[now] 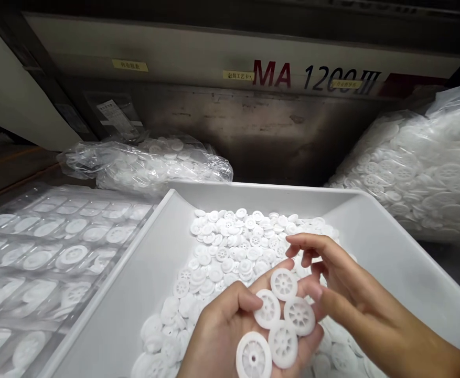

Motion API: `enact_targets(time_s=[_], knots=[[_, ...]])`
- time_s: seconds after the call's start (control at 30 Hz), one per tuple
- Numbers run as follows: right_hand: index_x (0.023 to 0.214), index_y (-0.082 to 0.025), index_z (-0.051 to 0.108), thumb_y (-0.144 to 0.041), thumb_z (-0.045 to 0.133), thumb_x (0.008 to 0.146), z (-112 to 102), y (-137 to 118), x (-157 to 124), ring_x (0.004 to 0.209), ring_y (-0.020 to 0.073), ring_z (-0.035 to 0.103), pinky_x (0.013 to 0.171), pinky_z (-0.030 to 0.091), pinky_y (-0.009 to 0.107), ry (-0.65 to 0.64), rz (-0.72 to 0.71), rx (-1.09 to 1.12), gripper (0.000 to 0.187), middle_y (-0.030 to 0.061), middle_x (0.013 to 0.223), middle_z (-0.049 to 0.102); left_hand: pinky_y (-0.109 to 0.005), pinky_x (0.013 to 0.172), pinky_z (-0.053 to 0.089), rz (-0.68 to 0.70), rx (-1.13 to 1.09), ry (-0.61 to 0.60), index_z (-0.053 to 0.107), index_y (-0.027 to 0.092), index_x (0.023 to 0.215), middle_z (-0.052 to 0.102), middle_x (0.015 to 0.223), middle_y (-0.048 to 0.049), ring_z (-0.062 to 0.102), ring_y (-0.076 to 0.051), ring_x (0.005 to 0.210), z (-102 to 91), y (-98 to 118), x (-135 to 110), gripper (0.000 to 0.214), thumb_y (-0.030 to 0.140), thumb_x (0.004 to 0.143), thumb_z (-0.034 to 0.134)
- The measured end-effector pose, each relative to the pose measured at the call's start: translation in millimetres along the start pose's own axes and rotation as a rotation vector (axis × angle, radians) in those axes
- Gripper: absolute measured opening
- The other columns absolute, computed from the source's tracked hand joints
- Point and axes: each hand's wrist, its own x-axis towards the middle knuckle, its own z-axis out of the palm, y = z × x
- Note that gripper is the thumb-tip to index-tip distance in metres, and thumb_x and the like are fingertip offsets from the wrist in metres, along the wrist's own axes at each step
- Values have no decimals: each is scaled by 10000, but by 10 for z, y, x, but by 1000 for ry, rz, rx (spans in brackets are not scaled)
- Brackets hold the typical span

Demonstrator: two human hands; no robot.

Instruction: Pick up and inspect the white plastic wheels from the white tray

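My left hand (222,331) is cupped palm up at the bottom centre, holding several white plastic spoked wheels (279,315); its thumb presses on one of them. My right hand (343,289) hovers just right of it, fingers curled, its thumb touching the wheel stack's right side. Both hands are above a white tray (162,252) that holds a heap of the same white wheels (233,247).
A clear blister tray (49,257) with wheels seated in its pockets lies at the left. Clear plastic bags full of wheels sit behind (147,163) and at the right (422,168). A machine panel marked "MA 1200 III" (316,76) spans the back.
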Motion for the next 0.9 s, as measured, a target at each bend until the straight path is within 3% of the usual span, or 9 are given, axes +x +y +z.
enact_targets(time_s=[0.17, 0.3, 0.4, 0.47, 0.57, 0.63, 0.7, 0.8, 0.9], knots=[[1209, -332, 510, -565, 438, 866, -127, -26, -98, 1212, 259, 460, 901, 490, 398, 231, 188, 328, 421, 45, 1273, 522, -403, 1037, 315, 122, 206, 98, 285, 71, 1368, 561, 1243, -200, 604, -280, 1056, -84, -44, 10, 564, 234, 839, 394], [1172, -322, 585, -547, 491, 836, -187, 7, -448, 1248, 244, 437, 889, 501, 361, 325, 156, 710, 415, 35, 1326, 516, -395, 1045, 319, 131, 287, 79, 283, 101, 1370, 532, 1294, -184, 576, -278, 1102, 4, -116, -72, 542, 249, 859, 383], [1151, -336, 597, -531, 478, 858, 11, -53, -734, 1247, 212, 436, 982, 424, 390, 504, 210, 944, 372, 15, 1298, 549, -387, 1067, 291, 191, 381, 14, 266, 92, 1386, 524, 1313, -172, 542, -267, 1150, 59, -284, -142, 563, 279, 868, 384], [1149, -312, 604, -557, 402, 882, 218, -123, -842, 1211, 232, 473, 989, 418, 448, 522, 226, 1029, 415, 30, 1264, 575, -383, 1080, 270, 258, 571, -45, 343, 99, 1366, 517, 1329, -145, 477, -267, 1221, 57, -469, -165, 546, 308, 865, 401], [1229, -313, 555, -598, 246, 895, 433, -193, -903, 1191, 237, 498, 972, 443, 472, 476, 64, 933, 538, 30, 1210, 611, -367, 1123, 162, 429, 1055, -184, 591, 206, 1193, 519, 1341, -40, 303, -267, 1340, 50, -799, -161, 389, 298, 826, 500], [1258, -346, 525, -633, 221, 873, 443, -205, -935, 1203, 235, 490, 963, 454, 470, 474, -34, 835, 568, 7, 1173, 632, -356, 1138, 55, 523, 1282, -244, 681, 266, 1045, 553, 1301, 6, 262, -266, 1357, 79, -980, -151, 284, 253, 779, 583], [1263, -376, 511, -646, 280, 846, 386, -213, -980, 1213, 236, 481, 966, 447, 466, 484, -70, 789, 548, -20, 1150, 643, -378, 1139, 32, 582, 1528, -332, 632, 278, 1118, 520, 1327, 19, 277, -261, 1351, 129, -1090, -157, 355, 213, 774, 576], [1284, -315, 504, -581, 312, 849, 342, -271, -1052, 1208, 225, 488, 993, 407, 445, 505, -110, 912, 545, 3, 1156, 641, -396, 1139, 133, 831, 1963, -471, 350, 310, 1366, 320, 1460, 56, 256, -221, 1362, 171, -1149, -231, 579, 159, 815, 440], [1267, -235, 533, -513, 300, 858, 437, -396, -1111, 1198, 217, 496, 1012, 372, 450, 496, -146, 1355, 546, 55, 1160, 638, -402, 1123, 214, 1127, 1928, -387, 334, 363, 1363, 319, 1473, 63, 252, -208, 1364, 118, -1159, -362, 537, 175, 860, 347]])
